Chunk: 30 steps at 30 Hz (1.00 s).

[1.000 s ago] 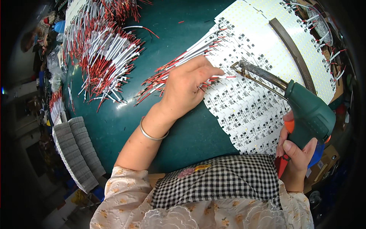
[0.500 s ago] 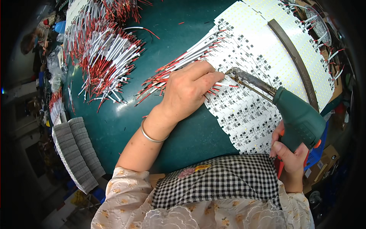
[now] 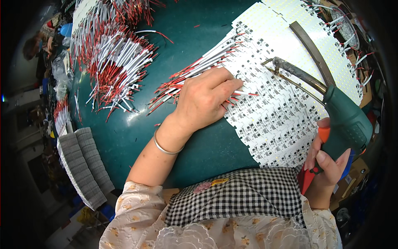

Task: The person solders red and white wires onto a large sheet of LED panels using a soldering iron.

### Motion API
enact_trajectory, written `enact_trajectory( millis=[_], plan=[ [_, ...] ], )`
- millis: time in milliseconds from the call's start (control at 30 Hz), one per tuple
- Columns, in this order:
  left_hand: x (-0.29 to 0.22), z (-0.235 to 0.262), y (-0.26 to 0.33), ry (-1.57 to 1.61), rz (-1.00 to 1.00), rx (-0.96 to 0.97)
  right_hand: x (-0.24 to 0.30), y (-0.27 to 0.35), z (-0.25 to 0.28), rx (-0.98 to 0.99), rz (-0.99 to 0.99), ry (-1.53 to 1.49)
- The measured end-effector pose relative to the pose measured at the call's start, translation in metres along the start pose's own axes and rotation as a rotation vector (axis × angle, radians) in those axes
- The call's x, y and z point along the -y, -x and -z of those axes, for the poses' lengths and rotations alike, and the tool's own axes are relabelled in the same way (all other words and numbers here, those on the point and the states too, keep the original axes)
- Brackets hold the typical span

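My left hand (image 3: 205,97) is closed in a pinch at the edge of a sheet of white circuit boards (image 3: 269,124). A short white wire (image 3: 248,94) with a red end sticks out from its fingertips onto the boards. More red and white wires (image 3: 186,79) fan out under and beyond this hand, their far ends on the boards. My right hand (image 3: 325,166) grips the handle of a green soldering gun (image 3: 346,118) with an orange trigger. The gun's dark tip is over the boards, to the right of my left fingertips and apart from the wire.
A curved dark metal strip (image 3: 314,52) lies across the boards. Loose red and white wires (image 3: 120,62) are heaped at the far left of the green table (image 3: 199,149). Stacked grey strips (image 3: 85,166) stand at the left edge. Wired boards and a clear bag (image 3: 346,31) are at the far right.
The soldering gun has moved to the right in my right hand, its tip drawing away from my left fingertips. My left hand has stayed nearly still, keeping its pinch.
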<state>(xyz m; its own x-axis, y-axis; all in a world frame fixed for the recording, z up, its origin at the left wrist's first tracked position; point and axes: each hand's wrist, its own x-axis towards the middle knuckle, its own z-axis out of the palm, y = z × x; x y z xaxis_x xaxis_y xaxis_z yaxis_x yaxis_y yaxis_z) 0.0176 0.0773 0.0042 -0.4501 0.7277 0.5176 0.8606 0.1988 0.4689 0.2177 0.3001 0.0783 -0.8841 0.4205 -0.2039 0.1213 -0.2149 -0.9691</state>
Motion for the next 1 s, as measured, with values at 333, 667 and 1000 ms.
enact_trajectory(
  millis=[333, 667, 1000],
  plan=[
    [-0.023, 0.01, -0.018, -0.02, 0.179, -0.269, 0.007, -0.003, 0.001, -0.078, -0.015, -0.017],
    [-0.007, -0.002, -0.007, -0.176, 0.174, -0.058, 0.003, 0.0, 0.005, -0.066, -0.065, -0.043],
    [-0.005, -0.003, -0.004, -0.19, 0.103, -0.079, 0.0, -0.007, -0.011, -0.05, -0.001, 0.06]
  ],
)
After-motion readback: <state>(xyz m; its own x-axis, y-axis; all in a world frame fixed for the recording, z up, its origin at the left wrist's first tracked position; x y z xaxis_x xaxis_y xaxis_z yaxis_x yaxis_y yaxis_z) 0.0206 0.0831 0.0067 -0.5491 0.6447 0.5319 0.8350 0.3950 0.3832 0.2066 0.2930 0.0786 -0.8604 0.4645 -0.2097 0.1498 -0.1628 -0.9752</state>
